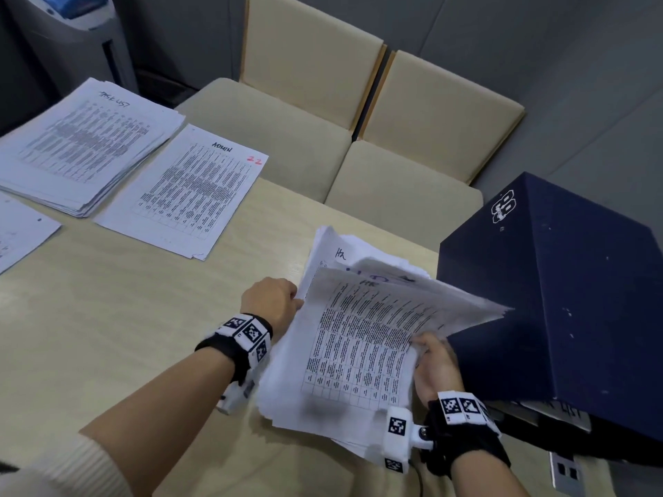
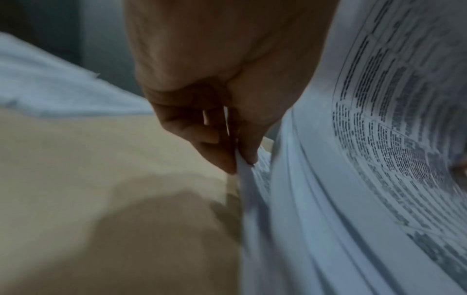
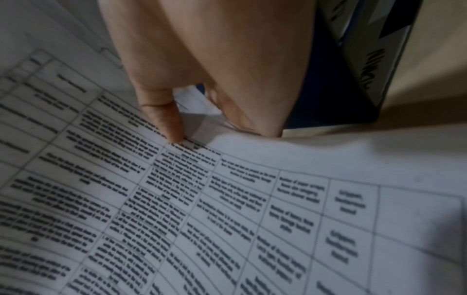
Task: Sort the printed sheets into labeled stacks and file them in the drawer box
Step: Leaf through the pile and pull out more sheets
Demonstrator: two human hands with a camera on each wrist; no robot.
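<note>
White printed sheets fill your hands: the stack of sheets [image 1: 344, 356] lies on the pale counter [image 1: 125, 317] at about 5 o'clock in the head view, its long axis running from 7 o'clock up toward 1 o'clock, the top pages lifted and bowed. Your left hand [image 1: 274, 303] grips the stack's left edge; only the left wrist view shows how, with thumb and fingertips [image 2: 222, 159] pinching a thin edge of pages together. Your right hand [image 1: 436, 367] holds the right edge; the right wrist view shows one finger [image 3: 166, 119] curled onto the printed table while the rest go under the lifted pages, a detail the head view hides. That wrist view also shows the grid of text up close, though too blurred to read.

A handwritten "HR" [image 1: 341, 253] sits at the stack's far end. At 3 o'clock, just beside the stack, stands the dark blue drawer box [image 1: 559, 303], with a white logo on top. At 10 o'clock lie a stack headed "TASK LIST" [image 1: 82, 148] and one headed "ADMIN" [image 1: 186, 191], marked "22" in red.
</note>
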